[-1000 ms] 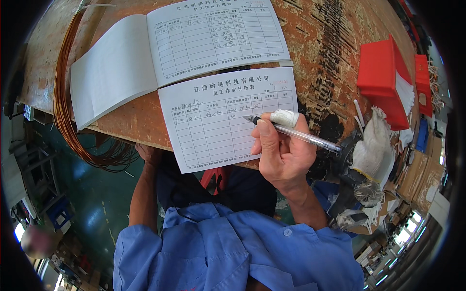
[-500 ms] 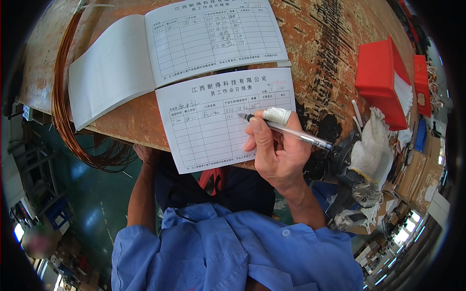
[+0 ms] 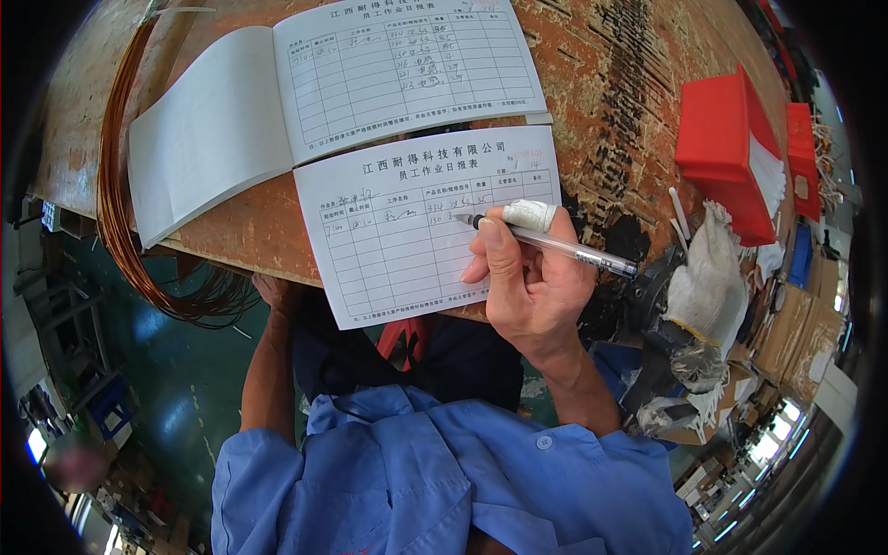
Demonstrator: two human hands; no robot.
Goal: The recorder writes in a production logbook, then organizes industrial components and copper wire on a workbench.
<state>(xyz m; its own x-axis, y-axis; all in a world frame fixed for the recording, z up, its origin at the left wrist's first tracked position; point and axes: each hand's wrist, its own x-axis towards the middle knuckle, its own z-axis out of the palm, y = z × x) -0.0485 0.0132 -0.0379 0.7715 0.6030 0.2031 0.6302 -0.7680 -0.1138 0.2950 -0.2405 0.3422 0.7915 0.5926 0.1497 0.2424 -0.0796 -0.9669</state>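
My right hand (image 3: 541, 277) is closed around a clear-barrelled pen (image 3: 569, 250), its tip on a table row of the loose printed form (image 3: 388, 268). White tape wraps that hand's index finger. Handwriting fills the form's upper rows. Above it lies an open form pad (image 3: 416, 120), with a filled sheet on the right and a blank page turned over to the left. My left hand (image 3: 273, 291) is at the table's near edge, beside the form's lower left; its fingers are mostly hidden under the edge.
A coil of copper wire (image 3: 116, 185) hangs over the left edge of the worn wooden table (image 3: 592, 55). At the right stand a red bin (image 3: 717, 139) with papers, a white work glove (image 3: 708, 277) on a dark tool, and cardboard boxes (image 3: 800, 333).
A little more handwriting shows at the pen tip in the second row. My right hand has barely shifted, and my left hand stays where it was.
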